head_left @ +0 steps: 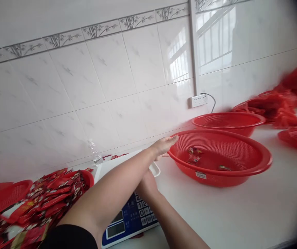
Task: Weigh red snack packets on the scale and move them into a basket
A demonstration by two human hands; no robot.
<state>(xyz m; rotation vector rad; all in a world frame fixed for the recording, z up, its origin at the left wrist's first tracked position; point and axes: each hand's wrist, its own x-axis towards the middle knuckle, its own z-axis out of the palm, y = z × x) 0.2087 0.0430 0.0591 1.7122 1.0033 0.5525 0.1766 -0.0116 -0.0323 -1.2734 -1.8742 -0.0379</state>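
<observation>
My left hand (165, 147), on an arm stretched across to the right, is at the near left rim of a red oval plastic basket (252, 169). Its thumb lies over the rim and its fingers are below it. A few small wrapped packets (194, 155) lie inside that basket. Under my left forearm, my right hand (147, 183) crosses over a blue and white electronic scale (131, 216); its fingers are hidden. Beside it shows the rim of a white tray (155, 169); whether this hand touches it is unclear.
At left, red-wrapped packets (57, 193) heap over red baskets (24, 188). A clear plastic bottle (96, 155) stands by the tiled wall. Another red basket (228, 119) sits behind the near one, with red mesh bags (270, 103) beyond. A power socket (199, 100) is on the wall.
</observation>
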